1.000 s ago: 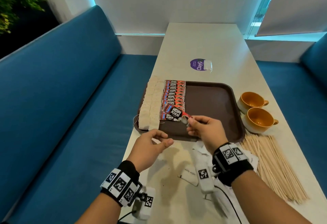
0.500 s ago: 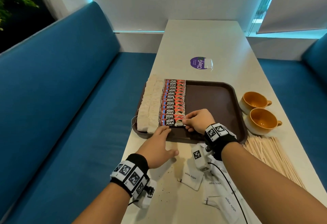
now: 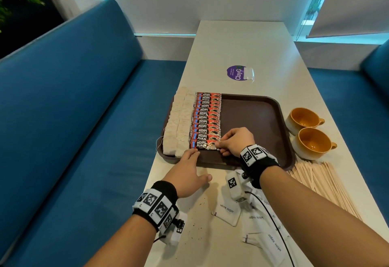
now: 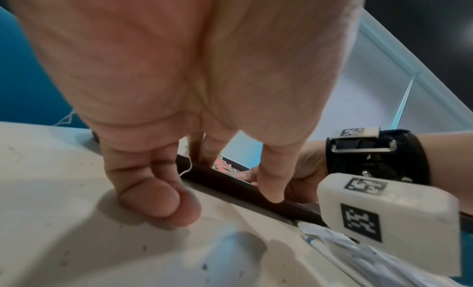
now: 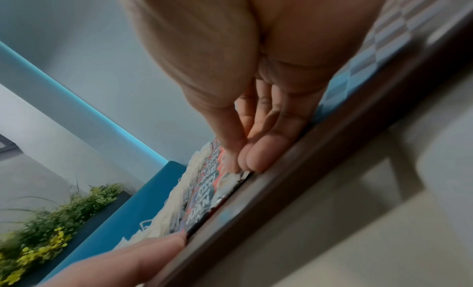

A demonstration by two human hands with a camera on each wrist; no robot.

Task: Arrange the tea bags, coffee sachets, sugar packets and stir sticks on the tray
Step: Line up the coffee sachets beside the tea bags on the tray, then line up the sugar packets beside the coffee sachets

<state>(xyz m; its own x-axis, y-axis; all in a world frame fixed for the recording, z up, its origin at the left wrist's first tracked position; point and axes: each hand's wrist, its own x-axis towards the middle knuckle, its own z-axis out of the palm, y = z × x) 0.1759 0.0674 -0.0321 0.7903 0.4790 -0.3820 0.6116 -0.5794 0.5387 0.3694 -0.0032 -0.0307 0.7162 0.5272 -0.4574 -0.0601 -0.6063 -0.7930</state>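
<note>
Head view. The nearest coffee sachet [image 3: 203,144] lies flat at the front of the red sachet row [image 3: 207,117] on the brown tray [image 3: 256,119], beside two rows of tea bags [image 3: 179,123]. Judged light, thin, glossy and slippery, it is best taken by its crimped end or nudged along an edge. The right hand [image 3: 233,142] has its fingers bent, thumb and fingertips [image 5: 252,158] pressed together on the sachet's right end. The left hand [image 3: 185,174] lies flat and spread, fingertips [image 3: 194,152] against the sachet's near edge, thumb on the bench [image 3: 242,41]. Sugar packets [image 3: 227,212] and stir sticks [image 3: 320,184] wait on the bench off the tray.
</note>
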